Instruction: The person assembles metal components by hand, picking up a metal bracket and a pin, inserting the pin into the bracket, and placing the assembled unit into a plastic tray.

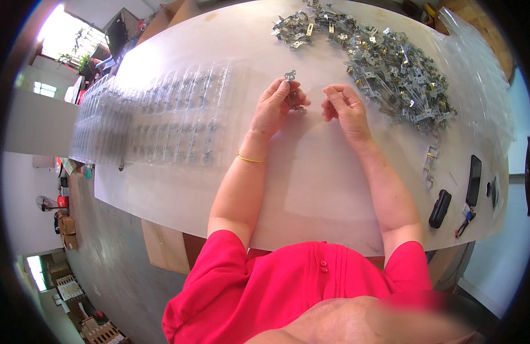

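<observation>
At centre frame the left hand point(275, 107) is closed in a grasp on a small grey metal bracket point(292, 92), its top protruding above the fingertips. Just right of it, the right hand point(344, 107) is loosely curled; whether it holds anything cannot be told. Clear plastic trays point(162, 114) lie left on the white table point(311, 183), a heap of metal brackets point(391, 69) upper right.

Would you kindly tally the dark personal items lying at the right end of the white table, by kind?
Flat black phone: 1
Black oblong case: 1
Small dark bunch of keys: 1
Small dark round item, kind unclear: 1
Total: 4
</observation>
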{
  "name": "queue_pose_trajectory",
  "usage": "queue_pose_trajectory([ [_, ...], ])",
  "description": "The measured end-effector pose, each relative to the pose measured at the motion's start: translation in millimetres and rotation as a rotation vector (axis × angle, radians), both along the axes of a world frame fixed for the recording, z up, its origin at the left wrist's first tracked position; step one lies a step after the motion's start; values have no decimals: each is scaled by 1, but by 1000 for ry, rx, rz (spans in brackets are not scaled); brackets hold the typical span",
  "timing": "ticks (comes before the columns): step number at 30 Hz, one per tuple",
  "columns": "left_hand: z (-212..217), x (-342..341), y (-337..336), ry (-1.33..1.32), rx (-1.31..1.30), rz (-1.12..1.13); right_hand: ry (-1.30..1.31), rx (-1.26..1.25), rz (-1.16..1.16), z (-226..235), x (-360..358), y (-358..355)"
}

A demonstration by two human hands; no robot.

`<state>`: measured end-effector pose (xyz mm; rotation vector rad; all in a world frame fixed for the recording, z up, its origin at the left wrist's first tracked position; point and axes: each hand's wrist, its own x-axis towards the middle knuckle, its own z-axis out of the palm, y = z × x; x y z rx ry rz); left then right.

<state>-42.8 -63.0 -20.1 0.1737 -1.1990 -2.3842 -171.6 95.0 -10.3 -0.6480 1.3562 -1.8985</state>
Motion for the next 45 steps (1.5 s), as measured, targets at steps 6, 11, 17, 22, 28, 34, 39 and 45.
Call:
queue_pose_trajectory([
  [6,15,1,10,-228,-101,-53,287,112,29,9,11,2],
  [11,21,3,13,-369,-250,-1,373,76,-32,8,18,-1],
  [17,23,3,15,-407,-307,10,302,118,-3,12,19,1],
  [22,19,1,14,-401,-398,49,320,145,-18,13,18,2],
  [28,16,1,16,-468,-636,118,373,119,-71,11,20,0],
  [34,15,-3,26,-411,-737,125,423,185,-90,8,18,-1],
  [39,8,-2,24,-417,-816,115,784,112,-305,5,18,-4],
  [45,21,-1,28,-476,-624,-21,618,14,-405,2,11,-4],
])
